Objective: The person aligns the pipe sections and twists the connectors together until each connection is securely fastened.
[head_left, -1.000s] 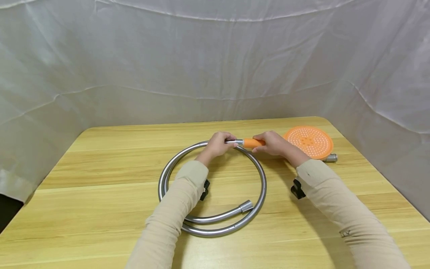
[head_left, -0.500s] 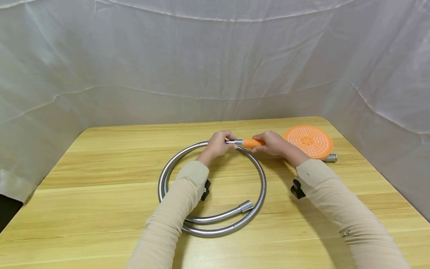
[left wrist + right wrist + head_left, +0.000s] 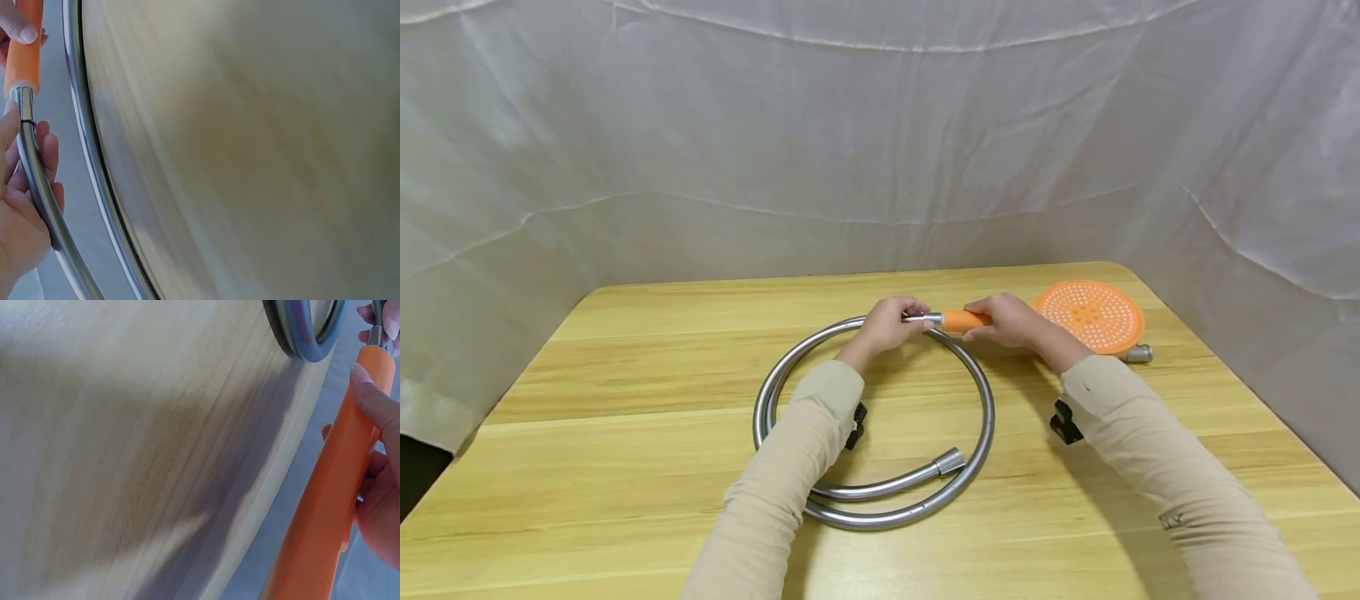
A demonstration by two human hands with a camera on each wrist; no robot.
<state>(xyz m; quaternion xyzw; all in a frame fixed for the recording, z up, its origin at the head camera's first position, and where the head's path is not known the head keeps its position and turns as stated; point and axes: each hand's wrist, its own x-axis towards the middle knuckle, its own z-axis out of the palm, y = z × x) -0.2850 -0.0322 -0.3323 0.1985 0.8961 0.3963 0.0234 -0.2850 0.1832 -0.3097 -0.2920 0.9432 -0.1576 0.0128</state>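
My left hand [image 3: 889, 323] holds the metal end of a silver shower hose [image 3: 42, 181], thumb on the connector [image 3: 24, 105] where it meets an orange handle. That handle belongs to a shower head [image 3: 331, 494], which my right hand [image 3: 1006, 320] grips with the thumb along its side. In the head view the orange round spray face [image 3: 1088, 317] shows beyond the right wrist, dotted with pale holes. The rest of the hose lies coiled in a loop under the left forearm, its other metal end fitting [image 3: 951, 461] toward the front.
A short grey metal fitting [image 3: 1139, 353] sticks out beside the spray face at the right. The light wooden table [image 3: 625, 367] has rounded far corners. Pale cloth [image 3: 850, 150] hangs behind and at both sides.
Small motions of the left hand's fingers and thumb at the hose connector. The right hand, the shower head and the coiled hose look the same.
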